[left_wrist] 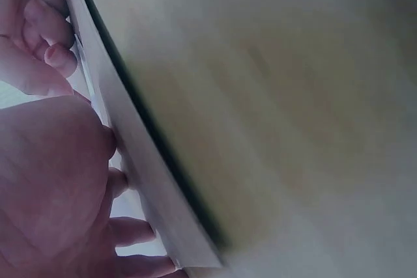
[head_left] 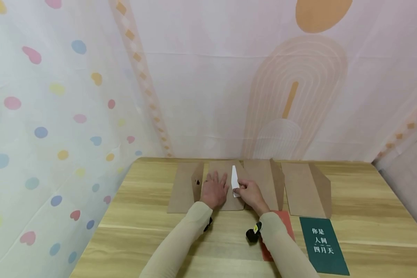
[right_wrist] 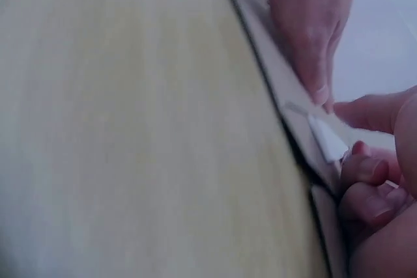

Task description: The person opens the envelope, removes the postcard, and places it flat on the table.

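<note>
My left hand (head_left: 214, 191) rests with spread fingers on a brown kraft-paper envelope (head_left: 224, 166), second from the left in a row. My right hand (head_left: 251, 195) pinches a narrow white paper strip (head_left: 234, 178) between thumb and fingers at the envelope's right side. In the right wrist view the white strip (right_wrist: 328, 140) lies close to the right fingertips (right_wrist: 371, 170). The left wrist view has the left palm (left_wrist: 52, 174) along the envelope's edge (left_wrist: 140, 154). Whether the strip is still attached to the envelope I cannot tell.
Other brown envelopes with flaps to the right lie beside it: one at left (head_left: 182, 189), two at right (head_left: 258, 181) (head_left: 304, 189). Nearer me are a dark green card (head_left: 323, 247) with white characters and a red card (head_left: 285, 220), partly under the right forearm. A patterned curtain (head_left: 208, 96) hangs behind.
</note>
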Action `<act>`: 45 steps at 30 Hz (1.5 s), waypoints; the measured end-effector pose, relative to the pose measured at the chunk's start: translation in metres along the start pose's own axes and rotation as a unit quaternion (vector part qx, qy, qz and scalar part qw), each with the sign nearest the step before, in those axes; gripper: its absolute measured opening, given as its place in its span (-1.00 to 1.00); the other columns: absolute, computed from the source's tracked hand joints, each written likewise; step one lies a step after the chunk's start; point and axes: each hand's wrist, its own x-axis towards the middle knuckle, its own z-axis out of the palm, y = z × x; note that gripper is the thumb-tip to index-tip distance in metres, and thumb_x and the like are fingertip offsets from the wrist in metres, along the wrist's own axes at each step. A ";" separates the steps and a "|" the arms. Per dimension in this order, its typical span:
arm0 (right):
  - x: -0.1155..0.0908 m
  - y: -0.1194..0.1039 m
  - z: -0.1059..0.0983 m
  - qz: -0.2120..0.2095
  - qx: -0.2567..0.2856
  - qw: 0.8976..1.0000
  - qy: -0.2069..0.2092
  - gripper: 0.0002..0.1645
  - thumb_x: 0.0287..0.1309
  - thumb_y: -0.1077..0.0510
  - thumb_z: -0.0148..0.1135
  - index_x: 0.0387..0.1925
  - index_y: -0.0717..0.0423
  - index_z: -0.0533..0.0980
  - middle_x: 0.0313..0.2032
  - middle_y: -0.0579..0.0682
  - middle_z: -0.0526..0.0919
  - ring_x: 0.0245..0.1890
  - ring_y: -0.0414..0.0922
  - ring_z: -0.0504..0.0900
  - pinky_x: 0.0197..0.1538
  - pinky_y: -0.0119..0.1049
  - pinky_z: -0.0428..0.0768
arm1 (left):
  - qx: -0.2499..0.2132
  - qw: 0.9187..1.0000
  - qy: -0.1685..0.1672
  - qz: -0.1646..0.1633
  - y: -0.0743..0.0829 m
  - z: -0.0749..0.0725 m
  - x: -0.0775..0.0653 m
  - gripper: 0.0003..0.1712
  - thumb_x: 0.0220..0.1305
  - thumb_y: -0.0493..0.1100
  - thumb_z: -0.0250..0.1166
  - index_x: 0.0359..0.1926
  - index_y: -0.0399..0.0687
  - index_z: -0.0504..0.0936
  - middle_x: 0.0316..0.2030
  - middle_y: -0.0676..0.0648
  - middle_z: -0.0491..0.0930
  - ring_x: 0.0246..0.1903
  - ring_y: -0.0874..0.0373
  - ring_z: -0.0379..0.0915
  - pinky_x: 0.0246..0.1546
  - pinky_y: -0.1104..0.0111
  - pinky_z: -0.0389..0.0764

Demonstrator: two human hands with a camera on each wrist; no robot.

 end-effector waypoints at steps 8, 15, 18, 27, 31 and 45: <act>0.004 -0.002 -0.006 0.077 0.101 0.992 -0.014 -0.45 0.09 0.26 0.31 0.16 0.34 0.55 -0.33 0.03 0.67 -0.37 -0.18 0.52 -0.31 -0.39 0.47 | -0.051 0.998 0.012 -0.017 0.004 0.002 0.004 -0.36 0.59 0.17 -0.32 0.58 0.19 0.00 0.51 -0.19 0.11 0.44 -0.19 0.12 0.30 0.15 0.39; 0.008 -0.008 -0.011 0.129 0.187 0.973 -0.049 -0.43 0.17 0.32 0.22 0.24 0.38 0.45 -0.63 -0.17 0.37 -0.70 -0.31 0.20 -0.59 -0.47 0.19 | -0.054 0.998 0.022 -0.018 0.003 0.003 0.008 -0.37 0.58 0.17 -0.29 0.57 0.20 0.06 0.49 -0.17 0.16 0.42 -0.19 0.18 0.26 0.15 0.44; 0.010 -0.008 -0.011 0.136 0.194 0.970 -0.055 -0.43 0.17 0.35 0.18 0.24 0.40 0.44 -0.59 -0.14 0.41 -0.67 -0.30 0.23 -0.58 -0.47 0.20 | -0.055 0.998 0.022 -0.017 0.001 0.004 0.009 -0.37 0.58 0.17 -0.29 0.57 0.19 0.05 0.49 -0.18 0.15 0.42 -0.20 0.16 0.27 0.14 0.43; 0.012 -0.015 -0.015 0.152 0.197 0.966 -0.072 -0.43 0.11 0.43 0.10 0.22 0.39 0.43 -0.64 -0.16 0.32 -0.75 -0.32 0.12 -0.62 -0.47 0.13 | -0.053 0.998 0.028 -0.014 0.000 0.005 0.010 -0.37 0.58 0.17 -0.29 0.56 0.18 0.07 0.48 -0.20 0.17 0.41 -0.21 0.19 0.24 0.13 0.46; 0.011 -0.019 -0.016 0.151 0.203 0.965 -0.075 -0.41 0.06 0.45 0.07 0.21 0.42 0.41 -0.70 -0.19 0.27 -0.79 -0.33 0.09 -0.63 -0.47 0.11 | -0.041 0.999 0.022 -0.009 0.000 0.004 0.009 -0.36 0.58 0.17 -0.31 0.57 0.17 0.04 0.49 -0.20 0.15 0.41 -0.21 0.18 0.25 0.14 0.45; 0.012 -0.026 -0.006 0.117 0.185 0.974 -0.063 -0.51 -0.01 0.44 0.03 0.04 0.50 0.43 -0.78 -0.21 0.17 -0.77 -0.28 0.12 -0.61 -0.41 0.12 | -0.064 0.997 0.038 0.006 -0.002 0.003 0.012 -0.35 0.58 0.16 -0.24 0.55 0.06 0.11 0.47 -0.20 0.20 0.40 -0.21 0.20 0.26 0.08 0.44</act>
